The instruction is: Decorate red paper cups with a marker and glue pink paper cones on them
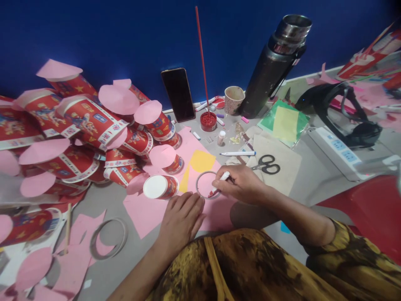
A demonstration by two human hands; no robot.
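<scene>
My right hand (244, 183) is closed round a white marker (223, 177), its reddish lower end pointing down inside a thin grey ring (197, 182). The ring lies flat on a sheet of pink paper (219, 214). Fingers stretched out, my left hand (183, 215) rests on the same sheet, its fingertips at the ring's lower left edge. Yellow paper (203, 160) lies just beyond the ring. Left of it, a red paper cup (171, 187) lies tilted, its white round end facing up. Scissors (270, 164) and a blue-capped marker (238, 153) lie beyond my right hand.
Several red paper cups with pink paper discs (90, 119) crowd the left side. A tape roll (94, 244) lies among pink scraps. At the back stand a phone (178, 94), a red bead pot (208, 122) and a black thermos (266, 69). A power strip (335, 150) is at right.
</scene>
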